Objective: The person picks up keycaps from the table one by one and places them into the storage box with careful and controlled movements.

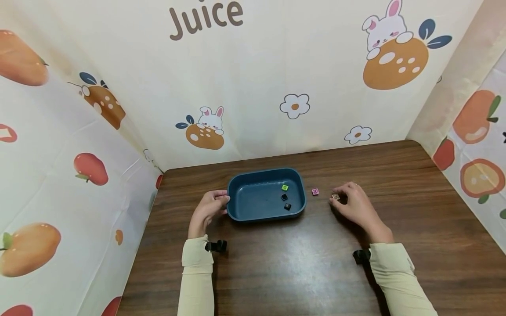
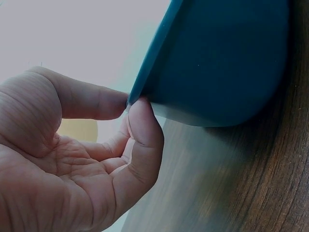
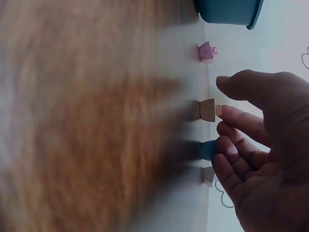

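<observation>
My left hand (image 1: 208, 207) pinches the left rim of a dark blue plastic tray (image 1: 253, 218); in the left wrist view the thumb lies on one side of the rim (image 2: 153, 53) and a fingertip on the other. Over a small tan block (image 1: 335, 197) with a stub on top, my right hand (image 1: 353, 206) hovers with thumb and fingers spread apart. The right wrist view has an index fingertip beside that stub and the thumb held away. A small blue block (image 3: 208, 150) and a whitish one (image 3: 208, 177) stand past the tan one, partly behind the fingers.
Between tray and right hand sits a small pink block (image 1: 315, 192). Inside the tray, toward its right end, lie a green block (image 1: 284, 188) and two black blocks (image 1: 287, 206). Printed curtains (image 1: 253, 87) enclose the wooden table (image 1: 300, 272) at the back and sides.
</observation>
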`<state>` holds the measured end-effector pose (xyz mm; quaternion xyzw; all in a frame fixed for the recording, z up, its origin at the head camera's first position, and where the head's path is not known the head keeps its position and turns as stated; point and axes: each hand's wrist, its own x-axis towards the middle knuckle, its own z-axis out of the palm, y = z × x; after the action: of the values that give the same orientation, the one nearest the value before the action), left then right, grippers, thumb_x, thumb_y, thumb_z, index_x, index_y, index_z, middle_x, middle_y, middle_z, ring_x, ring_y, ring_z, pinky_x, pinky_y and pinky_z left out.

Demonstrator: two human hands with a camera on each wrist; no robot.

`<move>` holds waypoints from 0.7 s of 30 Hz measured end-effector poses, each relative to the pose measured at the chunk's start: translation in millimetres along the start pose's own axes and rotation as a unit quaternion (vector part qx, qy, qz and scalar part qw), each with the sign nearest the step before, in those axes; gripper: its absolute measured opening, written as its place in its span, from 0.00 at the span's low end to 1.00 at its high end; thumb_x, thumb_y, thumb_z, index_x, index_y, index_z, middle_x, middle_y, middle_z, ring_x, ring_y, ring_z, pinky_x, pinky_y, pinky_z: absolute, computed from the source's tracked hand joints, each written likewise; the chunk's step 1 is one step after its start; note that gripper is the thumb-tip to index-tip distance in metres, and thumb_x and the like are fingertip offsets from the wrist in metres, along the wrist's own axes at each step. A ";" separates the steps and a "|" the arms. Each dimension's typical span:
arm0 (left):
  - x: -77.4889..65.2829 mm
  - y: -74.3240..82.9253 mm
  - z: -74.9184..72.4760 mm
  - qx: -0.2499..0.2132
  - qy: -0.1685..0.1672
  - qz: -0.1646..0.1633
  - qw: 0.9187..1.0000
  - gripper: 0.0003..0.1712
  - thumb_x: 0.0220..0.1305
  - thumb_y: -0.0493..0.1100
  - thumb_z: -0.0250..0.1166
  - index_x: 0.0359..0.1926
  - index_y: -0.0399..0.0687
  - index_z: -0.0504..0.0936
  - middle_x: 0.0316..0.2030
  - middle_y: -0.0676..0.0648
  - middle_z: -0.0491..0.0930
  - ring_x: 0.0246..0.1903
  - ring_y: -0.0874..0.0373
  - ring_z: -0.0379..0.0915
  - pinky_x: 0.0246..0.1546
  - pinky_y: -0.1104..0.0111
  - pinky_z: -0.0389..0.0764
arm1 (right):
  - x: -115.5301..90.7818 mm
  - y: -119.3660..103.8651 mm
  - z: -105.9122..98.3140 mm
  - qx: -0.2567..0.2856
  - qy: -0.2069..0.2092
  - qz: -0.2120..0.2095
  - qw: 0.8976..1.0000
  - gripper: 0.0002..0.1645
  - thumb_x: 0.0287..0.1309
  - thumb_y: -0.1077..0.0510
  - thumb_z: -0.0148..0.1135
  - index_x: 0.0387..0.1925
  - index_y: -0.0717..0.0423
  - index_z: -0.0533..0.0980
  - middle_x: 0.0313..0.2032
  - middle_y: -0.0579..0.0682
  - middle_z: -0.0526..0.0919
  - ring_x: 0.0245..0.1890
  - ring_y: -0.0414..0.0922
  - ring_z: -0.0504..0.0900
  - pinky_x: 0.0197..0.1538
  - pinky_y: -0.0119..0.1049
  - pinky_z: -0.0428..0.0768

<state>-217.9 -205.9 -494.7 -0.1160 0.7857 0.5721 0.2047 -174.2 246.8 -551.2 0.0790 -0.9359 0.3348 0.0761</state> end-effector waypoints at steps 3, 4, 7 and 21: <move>-0.4 0.5 0.4 -0.001 0.000 -0.002 1.000 0.25 0.79 0.38 0.58 0.70 0.30 0.71 0.55 0.37 0.80 0.37 0.61 0.79 0.34 0.74 0.85 | -0.7 2.4 0.2 -0.005 -0.004 0.003 1.000 0.16 0.62 0.61 0.73 0.47 0.68 0.85 0.45 0.64 0.83 0.47 0.61 0.79 0.52 0.61 0.77; -0.6 0.6 0.6 0.000 0.000 -0.003 1.000 0.25 0.79 0.38 0.58 0.70 0.30 0.71 0.55 0.37 0.80 0.37 0.61 0.79 0.34 0.74 0.85 | -0.8 3.2 0.5 -0.006 -0.005 0.003 1.000 0.15 0.62 0.61 0.73 0.47 0.68 0.85 0.45 0.64 0.83 0.47 0.61 0.79 0.53 0.61 0.77; -0.7 0.6 0.6 0.000 0.002 -0.005 1.000 0.25 0.79 0.38 0.58 0.70 0.31 0.71 0.55 0.37 0.80 0.37 0.61 0.79 0.34 0.74 0.85 | -1.0 4.9 1.4 -0.005 -0.005 0.003 1.000 0.14 0.61 0.61 0.73 0.45 0.66 0.86 0.44 0.63 0.84 0.49 0.62 0.79 0.57 0.63 0.76; 0.8 -0.5 -0.5 0.003 -0.006 -0.002 1.000 0.25 0.80 0.38 0.57 0.71 0.31 0.70 0.58 0.35 0.80 0.39 0.60 0.80 0.37 0.72 0.86 | -3.4 5.3 -0.7 -0.004 0.013 -0.009 1.000 0.12 0.57 0.63 0.73 0.42 0.66 0.86 0.44 0.65 0.86 0.52 0.66 0.81 0.61 0.64 0.76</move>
<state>-218.5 -206.5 -495.4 -0.1139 0.7860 0.5698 0.2111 -171.9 251.6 -554.5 0.0825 -0.9355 0.3309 0.0920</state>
